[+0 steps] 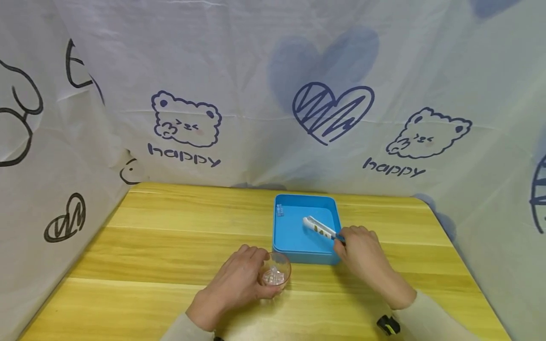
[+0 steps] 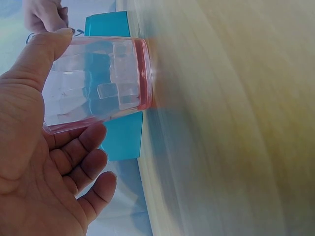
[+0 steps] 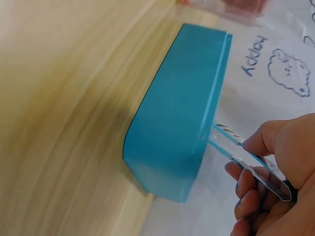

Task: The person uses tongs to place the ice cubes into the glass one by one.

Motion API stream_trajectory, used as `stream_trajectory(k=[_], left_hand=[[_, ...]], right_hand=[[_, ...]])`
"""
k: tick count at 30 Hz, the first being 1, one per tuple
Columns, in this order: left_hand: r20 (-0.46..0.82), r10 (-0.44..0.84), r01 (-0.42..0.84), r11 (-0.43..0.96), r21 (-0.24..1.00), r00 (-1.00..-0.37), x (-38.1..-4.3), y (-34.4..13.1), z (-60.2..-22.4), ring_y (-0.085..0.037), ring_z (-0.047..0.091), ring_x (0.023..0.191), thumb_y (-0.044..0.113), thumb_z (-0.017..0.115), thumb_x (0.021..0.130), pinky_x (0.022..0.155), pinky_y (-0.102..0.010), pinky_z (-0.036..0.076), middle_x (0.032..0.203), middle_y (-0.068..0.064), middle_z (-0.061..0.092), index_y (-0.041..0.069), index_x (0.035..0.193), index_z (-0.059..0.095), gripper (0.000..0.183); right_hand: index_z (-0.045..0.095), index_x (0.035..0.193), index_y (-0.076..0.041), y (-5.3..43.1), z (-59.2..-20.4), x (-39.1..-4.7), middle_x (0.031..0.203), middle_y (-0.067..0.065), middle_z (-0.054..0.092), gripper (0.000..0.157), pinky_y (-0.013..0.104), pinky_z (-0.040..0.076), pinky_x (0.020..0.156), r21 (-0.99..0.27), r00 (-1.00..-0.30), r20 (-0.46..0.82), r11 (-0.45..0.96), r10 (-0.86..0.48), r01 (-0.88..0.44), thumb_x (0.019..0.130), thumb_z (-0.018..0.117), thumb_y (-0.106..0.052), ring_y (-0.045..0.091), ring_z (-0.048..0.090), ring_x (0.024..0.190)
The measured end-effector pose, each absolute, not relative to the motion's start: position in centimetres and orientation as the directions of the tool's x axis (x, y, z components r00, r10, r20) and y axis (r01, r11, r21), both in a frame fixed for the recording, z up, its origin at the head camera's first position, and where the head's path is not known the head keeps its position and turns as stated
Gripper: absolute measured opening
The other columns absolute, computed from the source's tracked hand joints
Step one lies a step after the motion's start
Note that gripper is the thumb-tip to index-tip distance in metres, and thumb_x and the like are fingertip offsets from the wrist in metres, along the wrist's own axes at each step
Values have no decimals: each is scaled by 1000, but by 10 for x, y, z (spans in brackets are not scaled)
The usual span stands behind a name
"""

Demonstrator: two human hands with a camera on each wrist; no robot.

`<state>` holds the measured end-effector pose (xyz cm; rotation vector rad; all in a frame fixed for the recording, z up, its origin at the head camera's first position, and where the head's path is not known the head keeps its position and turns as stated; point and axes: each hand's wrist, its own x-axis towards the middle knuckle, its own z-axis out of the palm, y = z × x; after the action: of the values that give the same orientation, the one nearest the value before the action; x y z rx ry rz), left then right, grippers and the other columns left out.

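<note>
My left hand (image 1: pixel 236 282) grips a clear cup (image 2: pixel 69 101) with a pinkish base, thumb on one side and fingers on the other. Several small clear blocks (image 1: pixel 273 276) lie inside the cup, at its bottom. In the head view the cup stands by the front left corner of a blue box (image 1: pixel 304 257). My right hand (image 1: pixel 362 248) pinches white patterned tweezers (image 1: pixel 319 228) with blue edges, their tips reaching over the box. The right wrist view has the tweezers' tips partly hidden behind the box's rim. A few clear blocks (image 1: pixel 279 210) sit in the box's far left corner.
The wooden table (image 1: pixel 170 237) bears the box and the cup. White cloth (image 1: pixel 251 94) with hearts, bear faces and "happy" prints hangs behind it and along both sides. A black strap piece (image 1: pixel 388 325) shows at my right wrist.
</note>
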<state>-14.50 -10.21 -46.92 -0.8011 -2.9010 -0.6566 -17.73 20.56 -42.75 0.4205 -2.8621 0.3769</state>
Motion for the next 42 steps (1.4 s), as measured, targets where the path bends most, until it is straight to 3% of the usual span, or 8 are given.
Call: stream_trajectory(k=[9,21,30,42], left_hand=[[173,474,502,772,391,-863,-146,-103,-469,-15,53,98,58,86,79,87,-37,53,109,0,68,10,120,66,66],[182,475,506,771,385,-861,-146,-103,-467,-13,51,95,57,86,80,82,-35,51,102,3,65,11,115,66,62],[170,471,498,777,386,-866,-146,-102,-466,-13,50,93,58,85,80,81,-34,50,98,4,64,11,117,66,63],[161,468,491,780,388,-869,-145,-100,-467,-12,48,91,60,84,80,80,-33,49,94,7,59,11,120,67,65]], right_hand=[[70,86,-14,203,-413,-146,77,-5,60,11,33,38,69,-279,-912,295,887,-287,-369,96,69,-11,13,48,73],[69,90,-24,196,-403,-103,82,-21,59,13,31,45,73,-229,-814,427,824,-394,-519,91,78,-16,0,51,80],[68,91,-22,192,-412,-94,83,-20,60,17,26,42,70,-198,-716,532,755,-452,-625,85,81,-12,-1,50,80],[70,93,-20,185,-430,-89,87,-16,62,16,25,42,71,-181,-697,526,737,-486,-651,82,80,-12,1,51,83]])
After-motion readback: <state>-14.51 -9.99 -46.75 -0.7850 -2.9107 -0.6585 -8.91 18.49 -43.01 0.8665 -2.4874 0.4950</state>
